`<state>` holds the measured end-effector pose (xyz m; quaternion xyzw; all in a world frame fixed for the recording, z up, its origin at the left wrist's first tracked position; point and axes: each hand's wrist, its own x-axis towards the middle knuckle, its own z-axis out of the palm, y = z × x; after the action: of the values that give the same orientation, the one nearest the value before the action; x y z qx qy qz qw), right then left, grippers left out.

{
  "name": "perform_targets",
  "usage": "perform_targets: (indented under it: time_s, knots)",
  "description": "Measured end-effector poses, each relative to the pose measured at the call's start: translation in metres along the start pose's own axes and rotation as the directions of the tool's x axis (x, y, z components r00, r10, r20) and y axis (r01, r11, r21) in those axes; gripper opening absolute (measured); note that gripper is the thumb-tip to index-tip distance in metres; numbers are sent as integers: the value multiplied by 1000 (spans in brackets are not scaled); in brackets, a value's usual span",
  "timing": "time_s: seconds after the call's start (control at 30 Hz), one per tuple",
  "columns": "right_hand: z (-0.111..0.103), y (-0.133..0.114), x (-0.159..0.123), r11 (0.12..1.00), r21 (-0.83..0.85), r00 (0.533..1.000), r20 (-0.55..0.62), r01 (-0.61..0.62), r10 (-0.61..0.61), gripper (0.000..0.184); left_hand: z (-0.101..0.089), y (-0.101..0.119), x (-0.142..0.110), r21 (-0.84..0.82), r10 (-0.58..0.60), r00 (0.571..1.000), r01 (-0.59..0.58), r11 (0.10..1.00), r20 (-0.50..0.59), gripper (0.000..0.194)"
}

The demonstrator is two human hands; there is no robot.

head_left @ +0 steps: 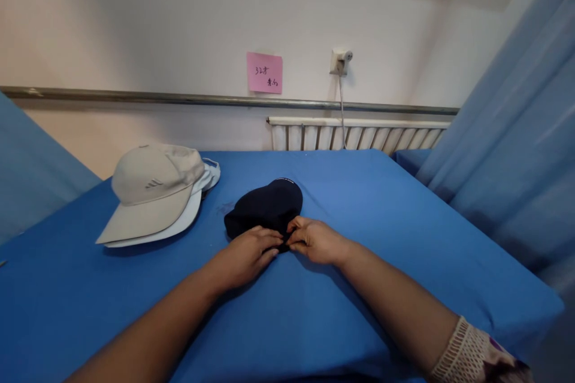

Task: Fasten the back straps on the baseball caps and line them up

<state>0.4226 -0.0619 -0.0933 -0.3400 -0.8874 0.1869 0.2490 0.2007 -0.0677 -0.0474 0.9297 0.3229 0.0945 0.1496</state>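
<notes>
Head view: black baseball cap lying on the blue-covered surface, crown low and slumped, curved edge away from the person. Small white marking along that far edge; too small to read.

Left hand: at the near side of the black baseball cap, back of hand upward. Fingers close together, clamped with the thumb on the cap's near edge; forearm bare.

Right hand: at the near right of the black baseball cap, facing the left hand across a narrow gap. Fingers curled, tips pinched against the thumb on the same near edge. Exact part gripped is hidden by the fingers of both hands. Crocheted sleeve cuff, pale with dark patches, on the right forearm, well to the near right of the cap.

Left of the black baseball cap, apart from it: beige baseball cap with a slanted-bar logo, stacked over a pale cap whose brim shows below; brims point toward the near left.

Beyond the black baseball cap: white radiator, metal rail, pink note with handwriting, and wall socket with a plugged-in cable. Blue curtain well to its right.
</notes>
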Motion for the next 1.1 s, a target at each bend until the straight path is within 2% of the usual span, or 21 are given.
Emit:
perform_targets:
  time_s: [0.17,0.3,0.37,0.43,0.53,0.63,0.7,0.87,0.97,1.1]
  knots:
    - [2,-1,2,996,-75,999,0,-45,46,15,-5,4,4,-140,-169,986,167,976,3,28]
    - [5,-2,2,988,-22,988,-13,-152,152,11,0,6,7,-125,-344,937,349,929,61,23]
    - [5,-2,1,978,21,978,-19,-208,209,8,2,8,7,-120,-391,918,397,910,72,19]
    - [5,-2,1,964,42,965,-21,-261,262,6,3,10,6,-128,-402,913,407,904,64,21]
    - [5,-2,1,952,41,953,-14,-303,303,2,6,12,6,-168,-389,921,389,906,38,38]
    - [5,-3,1,951,46,952,-9,-307,307,2,11,10,7,-247,-376,925,377,893,53,32]
    - [4,-3,1,949,63,951,-6,-308,309,2,14,6,8,-340,-378,921,385,858,91,24]
    - [6,-5,1,930,83,931,-40,-358,362,9,10,-2,11,-569,-355,927,360,740,124,33]
    - [6,-7,1,915,73,915,-51,-397,401,12,4,-3,10,-566,-359,921,379,732,153,33]
    - [6,-7,0,919,65,919,-38,-390,393,14,7,0,10,-472,-432,886,458,753,171,25]
